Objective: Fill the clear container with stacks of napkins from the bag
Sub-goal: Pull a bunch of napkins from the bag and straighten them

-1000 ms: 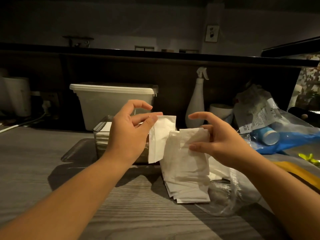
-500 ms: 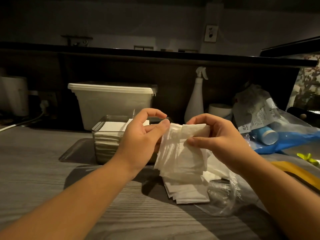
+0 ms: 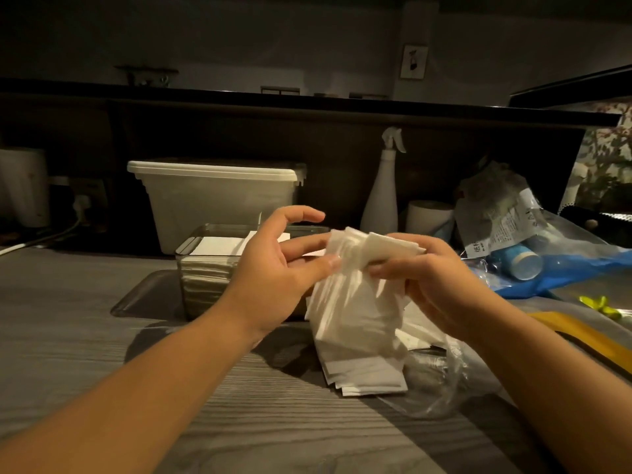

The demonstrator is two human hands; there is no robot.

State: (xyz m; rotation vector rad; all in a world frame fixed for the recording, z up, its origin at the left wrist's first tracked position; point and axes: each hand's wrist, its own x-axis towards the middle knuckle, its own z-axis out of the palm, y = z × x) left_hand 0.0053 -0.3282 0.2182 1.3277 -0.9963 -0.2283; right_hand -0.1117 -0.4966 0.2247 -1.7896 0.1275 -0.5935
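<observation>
Broadly, a grey wood-grain counter takes up the lower view, and its open surface runs to the left of the clear container and in front of it, towards the person. Directly behind the container, close to its back wall, stands a white lidded tub. Well to the container's right lies a blue plastic bag, crumpled on the counter. The container itself sits on a dark flat tray. White napkins fill its left part nearly to the rim, while its right part is hidden behind the left hand.

In front of the container and to its right, a clear plastic bag lies slack with its mouth facing the container. A napkin bundle hangs upright just right of the container's front corner, its lower edge reaching a loose napkin stack that lies flat at the bag's mouth. Behind the container and to its right stands a white spray bottle.

The right hand, to the container's right, grips the bundle's folded top, thumb underneath and fingers curled over. The left hand, in front of the container's right half, pinches the bundle's left edge between thumb and fingers, its index finger arched free above. Both forearms reach in from the near edge.
</observation>
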